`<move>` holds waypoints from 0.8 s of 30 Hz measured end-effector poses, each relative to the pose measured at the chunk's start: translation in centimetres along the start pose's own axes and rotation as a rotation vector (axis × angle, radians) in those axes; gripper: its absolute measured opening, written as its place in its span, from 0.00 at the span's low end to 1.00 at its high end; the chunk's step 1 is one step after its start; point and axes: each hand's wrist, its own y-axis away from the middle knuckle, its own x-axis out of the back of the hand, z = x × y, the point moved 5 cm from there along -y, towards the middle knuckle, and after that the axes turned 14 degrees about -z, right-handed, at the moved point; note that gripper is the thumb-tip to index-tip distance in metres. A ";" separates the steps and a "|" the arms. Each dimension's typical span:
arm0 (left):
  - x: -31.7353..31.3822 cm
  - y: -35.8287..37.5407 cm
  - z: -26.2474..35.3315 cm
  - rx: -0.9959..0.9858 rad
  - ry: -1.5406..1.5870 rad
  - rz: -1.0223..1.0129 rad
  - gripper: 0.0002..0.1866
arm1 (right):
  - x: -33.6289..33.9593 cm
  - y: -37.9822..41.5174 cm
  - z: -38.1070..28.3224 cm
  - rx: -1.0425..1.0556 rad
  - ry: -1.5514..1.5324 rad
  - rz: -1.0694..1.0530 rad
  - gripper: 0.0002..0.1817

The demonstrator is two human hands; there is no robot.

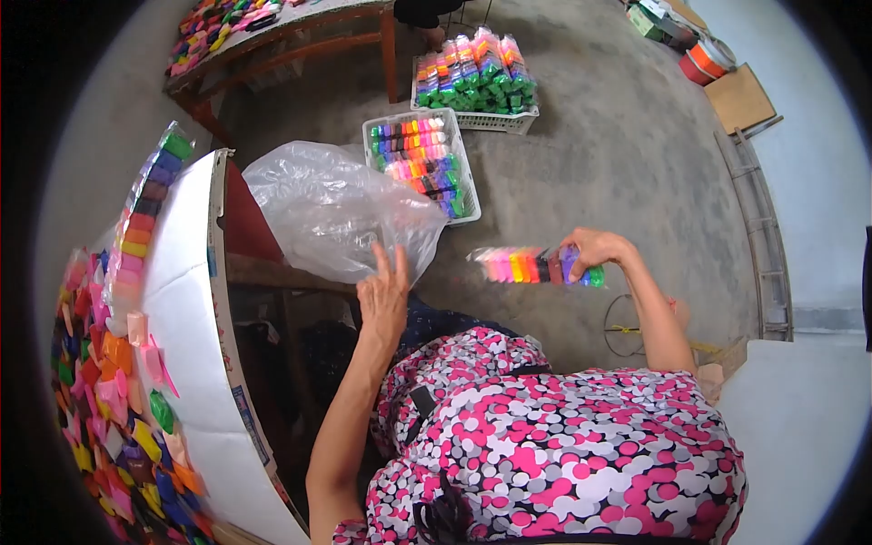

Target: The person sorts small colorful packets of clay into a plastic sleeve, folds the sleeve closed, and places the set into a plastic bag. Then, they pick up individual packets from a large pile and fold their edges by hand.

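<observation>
My right hand [589,252] grips one end of a clear pack of multicoloured pieces [531,266], held out level over the floor. My left hand [383,289] has two fingers stretched out and others curled, in front of a large clear plastic bag [336,209]. Whether those fingers touch the bag is unclear. Just beyond the bag stands a white basket [470,186] with rows of similar colourful packs in it. Another long pack [145,213] lies on the white tabletop [186,318] at the left.
Many small coloured packets [113,409] cover the left table's side. Behind, a second basket [495,120] holds more packs beside a wooden table [300,38] and a partly visible person [427,14]. A ladder [761,227] and red bucket [704,64] stand at the right wall.
</observation>
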 end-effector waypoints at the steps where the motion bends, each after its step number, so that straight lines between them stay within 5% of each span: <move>1: -2.6 -0.8 -1.5 0.050 -0.072 -0.013 0.15 | 0.6 -1.5 1.1 -0.049 0.057 0.044 0.29; 5: -1.3 0.9 -6.2 0.226 -0.030 0.021 0.02 | 3.1 -5.3 2.1 -0.286 0.162 0.166 0.28; 8: 1.5 4.7 -10.0 0.299 0.361 0.281 0.06 | 5.3 -8.6 1.2 -0.323 0.206 0.258 0.27; 13: 0.1 8.6 -14.4 0.603 0.982 0.261 0.11 | 8.8 -15.0 -2.3 -0.156 0.240 0.381 0.30; 20: -0.5 7.9 -13.9 0.621 1.041 0.203 0.10 | 13.4 -21.1 -8.8 0.141 0.310 0.489 0.39; 24: -1.4 7.4 -12.5 0.516 1.074 0.208 0.11 | 11.6 -23.4 -9.4 -0.036 0.431 0.577 0.46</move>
